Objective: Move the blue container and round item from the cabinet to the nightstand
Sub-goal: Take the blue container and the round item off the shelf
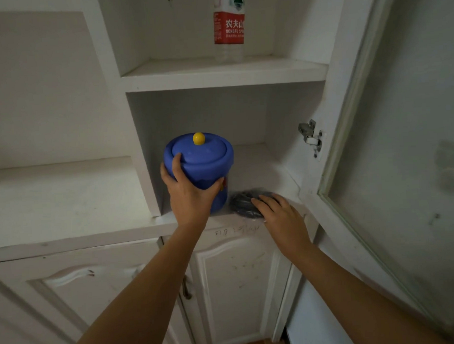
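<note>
Head view: the left hand (189,197) has its grip wrapped around the blue container (200,168), whose lid with a yellow knob (198,138) is on, at the cabinet's lower shelf (262,167). The right hand (281,216) lies flat, fingers spread, on the dark round item (242,202) just beside it. A water bottle (229,24) stands on the upper shelf.

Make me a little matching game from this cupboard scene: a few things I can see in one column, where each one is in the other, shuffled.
Things:
1. blue container
2. dark round item
3. water bottle
4. metal hinge

Places:
A. standing on the upper shelf
B. gripped by the left hand
C. fixed by the open cabinet door
D. flat on the lower shelf under the right hand's fingers

Pairs: 1-B, 2-D, 3-A, 4-C
</note>
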A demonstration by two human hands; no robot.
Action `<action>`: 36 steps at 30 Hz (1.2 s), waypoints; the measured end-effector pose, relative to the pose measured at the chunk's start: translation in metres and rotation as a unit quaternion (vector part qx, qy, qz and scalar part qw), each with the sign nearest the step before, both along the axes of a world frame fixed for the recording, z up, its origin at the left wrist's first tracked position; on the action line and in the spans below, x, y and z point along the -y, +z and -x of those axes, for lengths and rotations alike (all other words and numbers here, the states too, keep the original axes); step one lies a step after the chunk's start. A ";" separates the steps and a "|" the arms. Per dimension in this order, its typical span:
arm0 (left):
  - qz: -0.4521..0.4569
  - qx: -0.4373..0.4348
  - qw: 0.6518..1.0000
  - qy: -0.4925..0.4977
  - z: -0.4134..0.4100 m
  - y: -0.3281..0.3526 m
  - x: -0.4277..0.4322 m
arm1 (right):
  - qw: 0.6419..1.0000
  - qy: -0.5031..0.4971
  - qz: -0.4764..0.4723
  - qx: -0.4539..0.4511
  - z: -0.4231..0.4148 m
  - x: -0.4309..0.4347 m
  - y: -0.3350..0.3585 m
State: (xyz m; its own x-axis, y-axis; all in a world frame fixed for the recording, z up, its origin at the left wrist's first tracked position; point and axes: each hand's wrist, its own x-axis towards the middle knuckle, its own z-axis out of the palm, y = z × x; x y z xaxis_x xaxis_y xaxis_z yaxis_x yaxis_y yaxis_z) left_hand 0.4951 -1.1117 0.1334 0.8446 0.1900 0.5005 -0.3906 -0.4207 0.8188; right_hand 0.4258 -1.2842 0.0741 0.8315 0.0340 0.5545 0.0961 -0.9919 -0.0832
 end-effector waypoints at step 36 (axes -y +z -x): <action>0.023 0.067 0.944 0.323 0.270 -0.003 -0.387 | 0.941 0.330 -0.021 0.068 0.122 -0.364 0.026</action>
State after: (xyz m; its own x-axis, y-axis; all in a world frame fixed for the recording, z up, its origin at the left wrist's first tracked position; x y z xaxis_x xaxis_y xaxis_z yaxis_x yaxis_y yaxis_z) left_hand 0.2252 -0.7250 0.1308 0.4738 0.6684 0.5733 -0.1660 -0.5716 0.8036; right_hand 0.3039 -0.9199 0.1005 0.5583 0.4944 0.6662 0.7031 -0.7083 -0.0635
